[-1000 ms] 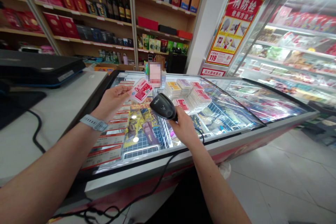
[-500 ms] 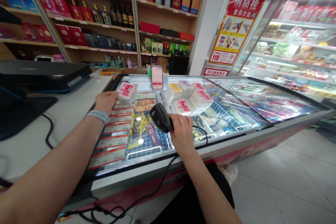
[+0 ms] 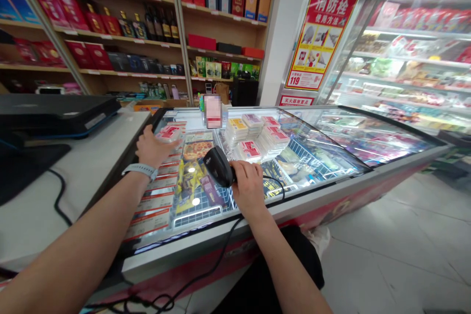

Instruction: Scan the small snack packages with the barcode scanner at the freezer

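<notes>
My right hand [image 3: 248,186] is wrapped round the handle of a black barcode scanner [image 3: 218,167], whose head points left over the glass top of the freezer. At the glass's far left, my left hand [image 3: 152,148] has its thumb and fingers spread at the near side of a flat clear pack with a red-and-white label [image 3: 169,132]. Whether the fingers touch that pack I cannot tell. To the right of the scanner stand stacks of similar packs with red labels [image 3: 276,133], one topped by a yellow label [image 3: 237,123].
Price strips [image 3: 150,220] lie along the freezer's left side. The scanner's black cable [image 3: 217,265] hangs over the front edge. A grey counter [image 3: 91,157] with a flat black device [image 3: 55,114] adjoins on the left. Behind are shelves of boxes and bottles [image 3: 172,27].
My left hand has gone from gripping the labelled pack's edge to spread fingers beside it. The scanner stays in my right hand, and the view has shifted slightly.
</notes>
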A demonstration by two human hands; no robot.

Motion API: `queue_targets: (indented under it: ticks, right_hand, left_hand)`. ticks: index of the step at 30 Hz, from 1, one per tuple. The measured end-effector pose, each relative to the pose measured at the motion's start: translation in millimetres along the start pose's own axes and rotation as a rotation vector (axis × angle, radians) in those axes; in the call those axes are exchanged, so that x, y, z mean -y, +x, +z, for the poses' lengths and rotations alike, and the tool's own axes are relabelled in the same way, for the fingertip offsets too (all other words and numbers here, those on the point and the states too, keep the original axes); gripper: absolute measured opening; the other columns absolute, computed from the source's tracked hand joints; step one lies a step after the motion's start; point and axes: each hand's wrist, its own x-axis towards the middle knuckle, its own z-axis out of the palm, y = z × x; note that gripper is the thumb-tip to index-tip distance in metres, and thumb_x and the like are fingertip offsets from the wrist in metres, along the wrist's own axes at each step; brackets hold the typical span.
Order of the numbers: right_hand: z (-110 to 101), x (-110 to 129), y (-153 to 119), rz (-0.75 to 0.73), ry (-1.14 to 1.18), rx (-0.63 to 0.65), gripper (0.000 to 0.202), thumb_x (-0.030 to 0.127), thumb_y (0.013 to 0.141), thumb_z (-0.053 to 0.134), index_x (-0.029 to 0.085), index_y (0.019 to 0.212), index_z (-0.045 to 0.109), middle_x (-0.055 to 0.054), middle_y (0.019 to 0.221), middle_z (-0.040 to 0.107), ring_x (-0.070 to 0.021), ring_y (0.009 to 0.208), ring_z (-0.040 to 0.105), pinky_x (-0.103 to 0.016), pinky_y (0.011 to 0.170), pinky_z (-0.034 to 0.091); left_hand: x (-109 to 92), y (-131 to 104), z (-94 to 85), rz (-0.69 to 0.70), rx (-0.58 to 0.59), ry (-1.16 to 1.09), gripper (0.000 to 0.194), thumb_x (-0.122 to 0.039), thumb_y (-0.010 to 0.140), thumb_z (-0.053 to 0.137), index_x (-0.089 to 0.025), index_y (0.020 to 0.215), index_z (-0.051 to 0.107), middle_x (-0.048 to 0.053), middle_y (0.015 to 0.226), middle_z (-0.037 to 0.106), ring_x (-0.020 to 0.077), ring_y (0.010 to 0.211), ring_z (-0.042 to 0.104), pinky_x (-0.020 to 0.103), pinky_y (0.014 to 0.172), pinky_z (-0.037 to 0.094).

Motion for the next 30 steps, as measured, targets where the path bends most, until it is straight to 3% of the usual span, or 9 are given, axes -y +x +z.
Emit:
queue_targets:
  ticks: [2,5,13,17,22,26,30]
  right_hand:
    - [1,-1,0,-0.008,0.001,-0.009,0.047,0.006,0.082,0.054,0.018,0.128,0.055,-0.010,0.118,0.064,-0.0248,0.112,0.056,-0.043,0.103,0.033]
    - [1,-1,-1,-0.015,0.006,-0.014,0.048,0.006,0.081,0.054,0.018,0.127,0.055,-0.010,0.117,0.064,-0.0245,0.112,0.056,-0.042,0.103,0.033]
    - [0,0,-1,-0.013,0.003,-0.016,0.049,0.004,0.079,0.052,0.018,0.126,0.056,-0.009,0.116,0.065,-0.0239,0.110,0.056,-0.042,0.101,0.034]
    - [0,0,-1,-0.010,0.005,-0.012,0.049,0.003,0.079,0.052,0.018,0.126,0.056,-0.008,0.116,0.065,-0.0239,0.110,0.057,-0.042,0.102,0.034]
    - [0,0,-1,-0.004,-0.002,-0.001,0.050,0.004,0.079,0.052,0.019,0.126,0.055,-0.009,0.116,0.065,-0.0246,0.110,0.057,-0.043,0.102,0.033]
    - [0,0,-1,0.004,-0.004,-0.001,0.048,0.004,0.080,0.052,0.019,0.125,0.056,-0.009,0.116,0.065,-0.0244,0.109,0.057,-0.043,0.101,0.034]
    - [1,1,-2,0.009,0.001,-0.042,0.049,0.005,0.081,0.052,0.019,0.127,0.055,-0.009,0.118,0.065,-0.0243,0.112,0.056,-0.043,0.102,0.033]
  left_hand:
    - [-4,-6,6.5,-0.017,-0.006,0.027,0.127,-0.059,0.061,0.081,-0.018,0.156,0.006,0.028,0.145,0.042,0.0476,0.134,0.042,0.066,0.102,0.036]
    - [-5,-8,11.6,-0.021,0.015,0.027,0.131,-0.048,0.062,0.084,-0.020,0.156,-0.003,0.027,0.139,0.051,0.0453,0.128,0.051,0.064,0.100,0.038]
    - [-1,-2,7.5,-0.062,0.033,0.027,0.122,-0.047,0.067,0.080,-0.018,0.155,0.001,0.024,0.135,0.057,0.0401,0.125,0.056,0.056,0.101,0.041]
    - [-3,-3,7.8,-0.081,0.010,0.024,0.115,-0.042,0.070,0.078,-0.013,0.154,0.004,0.026,0.135,0.054,0.0391,0.126,0.053,0.053,0.099,0.042]
    - [-2,-1,11.1,-0.072,-0.015,0.016,0.119,-0.049,0.065,0.082,-0.013,0.153,0.010,0.028,0.139,0.047,0.0441,0.130,0.046,0.058,0.098,0.041]
    - [-2,-4,10.3,-0.074,-0.036,-0.009,0.108,-0.048,0.070,0.077,-0.011,0.151,0.015,0.028,0.136,0.049,0.0428,0.127,0.048,0.059,0.098,0.040]
    - [-15,-19,0.2,0.022,-0.120,-0.042,0.106,-0.052,0.075,0.071,-0.010,0.152,0.012,0.030,0.150,0.032,0.0447,0.138,0.032,0.065,0.107,0.029]
